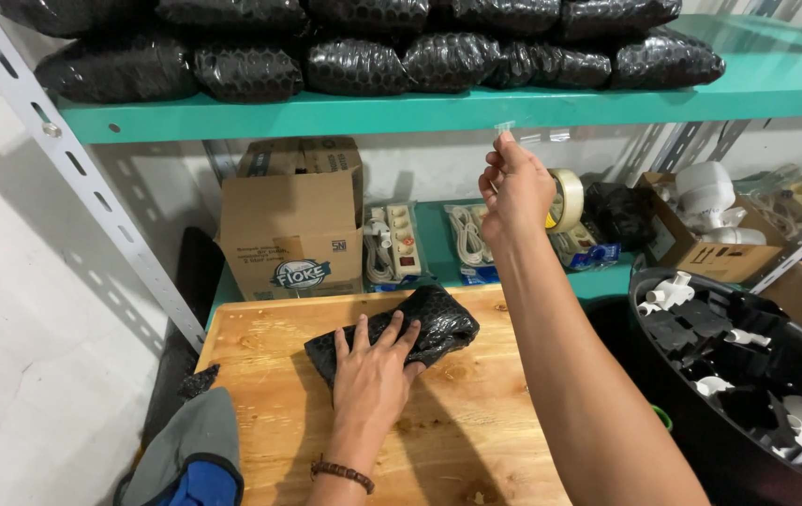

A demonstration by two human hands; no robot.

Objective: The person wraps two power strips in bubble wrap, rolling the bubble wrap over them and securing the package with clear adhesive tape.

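The teal shelf (401, 112) spans the top, with a row of black bubble-wrapped parcels (354, 61) lined up along it. Below sits the wooden table (476, 422), and to the right a big black tub (701, 412) of black and white plastic parts. A cardboard box (293, 230) stands at the back.

On the table lies the black wrapped bundle (396, 337), and the left hand (371, 370) is flat on top of it, fingers spread, pressing rather than gripping. Good: that keeps the wrap from springing open.

Up goes the right hand (513, 187), its grip pinched shut on a strip of clear tape (504, 129) at the shelf's front edge, with the tape roll (565, 200) just behind the hand; whether the roll is also held I cannot tell. My judgement: hold the strip by its very end so it doesn't fold onto itself, and keep the left palm down on the loose flap.
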